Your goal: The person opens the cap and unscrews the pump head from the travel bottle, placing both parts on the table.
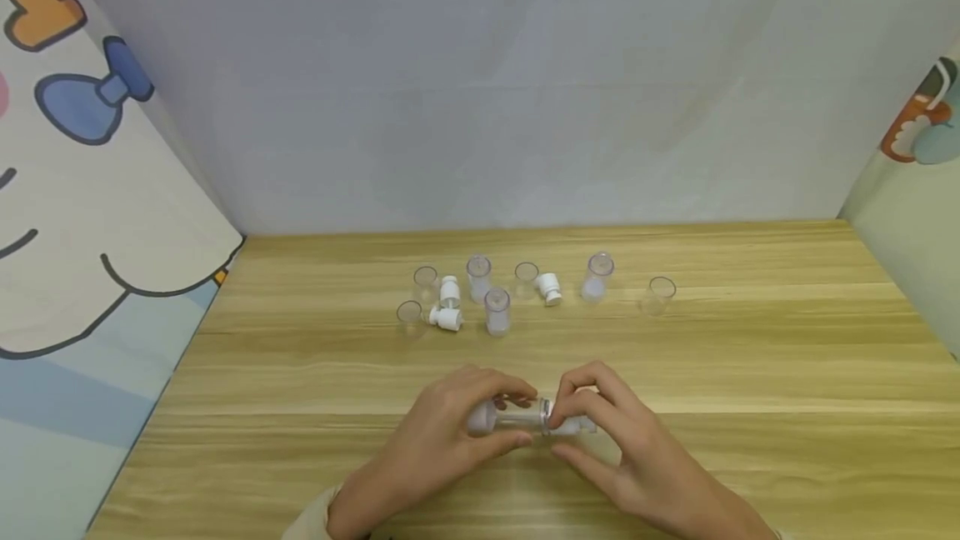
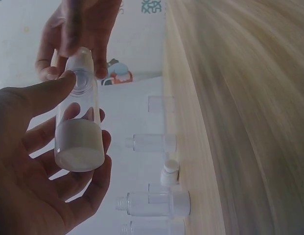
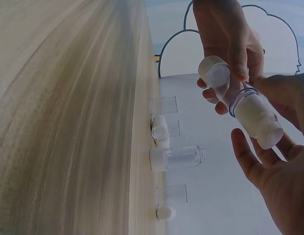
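Note:
Over the near part of the table a clear cylindrical bottle [image 1: 517, 416] lies level between both hands, its white base [image 2: 79, 147] toward the left. My left hand [image 1: 459, 417] grips the bottle's body, thumb on one side and fingers curled behind. A white pump top [image 3: 257, 120] sits at the bottle's other end, against the clear neck ring. My right hand [image 1: 618, 433] holds this pump top between thumb and bent fingers, one fingertip close to the ring. In the left wrist view, the right hand partly hides the pump.
Beyond the hands stand several clear bottles with white bases, such as one bottle [image 1: 497, 312]. Clear open caps, including one cap [image 1: 658, 297] at the right, stand among them. White pump tops [image 1: 550, 288] lie on the wooden table [image 1: 300, 407]. A pale cloth wall [image 1: 525, 107] rises behind.

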Motion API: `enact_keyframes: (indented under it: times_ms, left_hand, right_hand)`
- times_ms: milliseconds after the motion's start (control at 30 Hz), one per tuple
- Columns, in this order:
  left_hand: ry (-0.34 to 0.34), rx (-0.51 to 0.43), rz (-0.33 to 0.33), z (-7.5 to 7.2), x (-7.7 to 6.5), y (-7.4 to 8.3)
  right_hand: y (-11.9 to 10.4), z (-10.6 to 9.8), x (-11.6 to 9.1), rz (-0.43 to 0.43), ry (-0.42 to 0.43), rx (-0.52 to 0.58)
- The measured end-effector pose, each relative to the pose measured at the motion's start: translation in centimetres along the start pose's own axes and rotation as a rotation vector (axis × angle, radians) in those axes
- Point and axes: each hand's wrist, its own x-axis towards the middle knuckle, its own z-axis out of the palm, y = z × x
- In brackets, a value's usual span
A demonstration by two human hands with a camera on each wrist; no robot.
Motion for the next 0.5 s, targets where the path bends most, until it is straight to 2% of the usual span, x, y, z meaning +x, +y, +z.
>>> enact_keyframes:
  times_ms: [167, 400, 500]
  left_hand:
    - [0.045, 0.056, 0.067, 0.21, -0.08, -0.17]
    - [0.134, 0.133, 0.183, 0.54, -0.17, 0.02]
    - [0.175, 0.168, 0.243, 0.60, -0.18, 0.10]
  right_hand:
    - [-0.38, -0.28, -0.10, 0.085, 0.012, 0.029]
    - [-0.90, -0.56, -0.17, 0.335, -0.030, -0.058]
    - [-1.02, -0.45, -0.12, 0.390, -0.041, -0.081]
